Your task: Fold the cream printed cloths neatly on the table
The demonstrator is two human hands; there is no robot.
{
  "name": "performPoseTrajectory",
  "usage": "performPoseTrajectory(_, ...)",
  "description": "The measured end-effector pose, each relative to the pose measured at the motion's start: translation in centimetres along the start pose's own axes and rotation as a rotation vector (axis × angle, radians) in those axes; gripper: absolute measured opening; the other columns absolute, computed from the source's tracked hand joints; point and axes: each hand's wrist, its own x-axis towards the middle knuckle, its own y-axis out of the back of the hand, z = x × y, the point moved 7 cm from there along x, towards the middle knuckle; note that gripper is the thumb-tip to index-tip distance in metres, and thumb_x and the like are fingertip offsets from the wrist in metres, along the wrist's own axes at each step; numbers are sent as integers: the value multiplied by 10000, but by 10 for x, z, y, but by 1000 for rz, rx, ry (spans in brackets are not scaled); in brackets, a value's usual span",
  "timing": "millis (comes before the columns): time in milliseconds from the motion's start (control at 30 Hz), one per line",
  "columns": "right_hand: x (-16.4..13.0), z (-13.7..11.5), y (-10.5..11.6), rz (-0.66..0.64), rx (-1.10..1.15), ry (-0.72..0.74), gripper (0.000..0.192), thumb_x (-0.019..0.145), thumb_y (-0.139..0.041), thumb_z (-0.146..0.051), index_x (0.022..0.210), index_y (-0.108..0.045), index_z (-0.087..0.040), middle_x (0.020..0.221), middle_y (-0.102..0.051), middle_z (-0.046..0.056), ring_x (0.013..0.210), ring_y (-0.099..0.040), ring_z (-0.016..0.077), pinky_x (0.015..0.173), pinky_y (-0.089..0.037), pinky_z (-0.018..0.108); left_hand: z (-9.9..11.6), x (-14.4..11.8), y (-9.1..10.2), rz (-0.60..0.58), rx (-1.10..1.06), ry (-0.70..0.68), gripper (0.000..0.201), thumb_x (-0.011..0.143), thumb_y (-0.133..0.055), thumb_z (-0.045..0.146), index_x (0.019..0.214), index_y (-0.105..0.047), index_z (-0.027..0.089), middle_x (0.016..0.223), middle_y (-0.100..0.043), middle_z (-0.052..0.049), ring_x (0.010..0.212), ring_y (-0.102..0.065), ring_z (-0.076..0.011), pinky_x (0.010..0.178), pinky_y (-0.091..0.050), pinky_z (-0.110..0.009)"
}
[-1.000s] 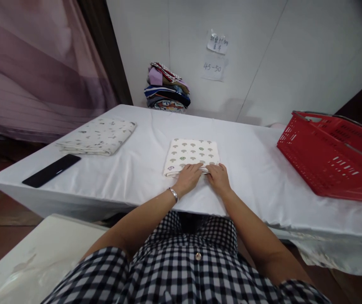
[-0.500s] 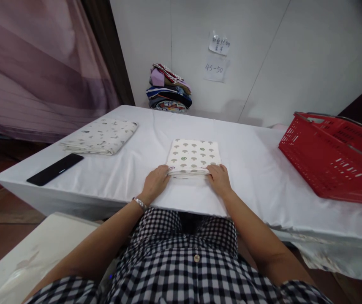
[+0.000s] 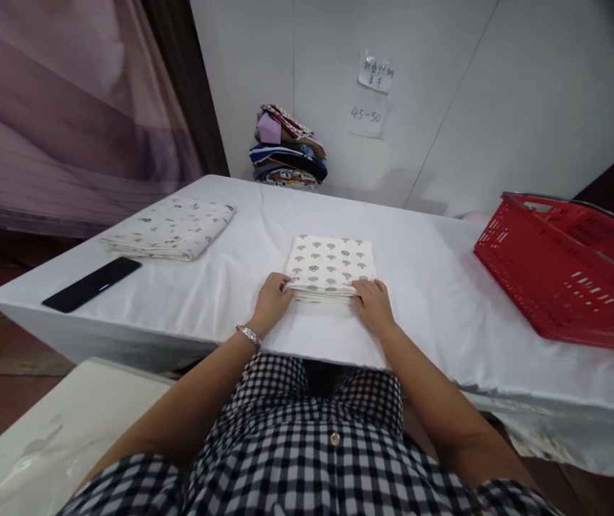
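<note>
A folded white cloth [image 3: 331, 261] with grey-green mushroom-like prints lies near the front edge of the white-covered table [image 3: 425, 287]. Its layered fold faces me. At the near left corner, my left hand [image 3: 273, 301] pinches the cloth between thumb and fingers; a silvery bracelet circles that wrist. My right hand [image 3: 374, 304] grips the near right corner, fingers on top and the thumb lower at the edge. Farther left on the table rests a second folded cloth [image 3: 178, 228], white with small scattered prints.
A black phone [image 3: 92, 284] lies at the table's left front. On the right stands a red plastic basket [image 3: 564, 272]. Behind the table, a pile of folded fabrics [image 3: 289, 150] rises against the wall, which bears paper notes [image 3: 368, 115]. A white surface [image 3: 70, 423] sits lower left.
My left hand has shifted slightly up and right at the cloth's corner, its thumb now more visible. My right hand keeps nearly the same place. The cloth looks almost unmoved.
</note>
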Motion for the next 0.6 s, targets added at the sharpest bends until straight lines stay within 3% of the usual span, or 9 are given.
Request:
performPoseTrajectory(200, 0, 0, -1, -13, 1, 6, 295, 884, -437, -171, 1137, -585, -203, 1157, -632, 84, 1083, -535, 223, 1012, -267, 421, 0, -3, 0, -74, 42, -3, 139, 749, -507, 177, 875, -559, 204, 903, -576, -22, 737, -546, -157, 692, -477, -306)
performPoseTrajectory(400, -1, 1, -2, -13, 1, 10, 291, 889, -439, -166, 1135, -589, -205, 1161, -632, 75, 1099, -531, 215, 1016, -264, 417, 4, -10, 6, -136, 5, -106, 279, 789, -532, 267, 1061, -579, 228, 1086, -572, -30, 840, -581, -160, 758, -491, -294)
performPoseTrajectory(600, 0, 1, -2, -27, -5, 3, 294, 891, -434, -166, 1135, -595, -204, 1167, -631, 78, 1108, -532, 212, 1017, -273, 415, 1, -5, 4, -139, 56, -92, 203, 783, -475, 184, 929, -614, 206, 937, -588, -19, 776, -569, -153, 753, -482, -295)
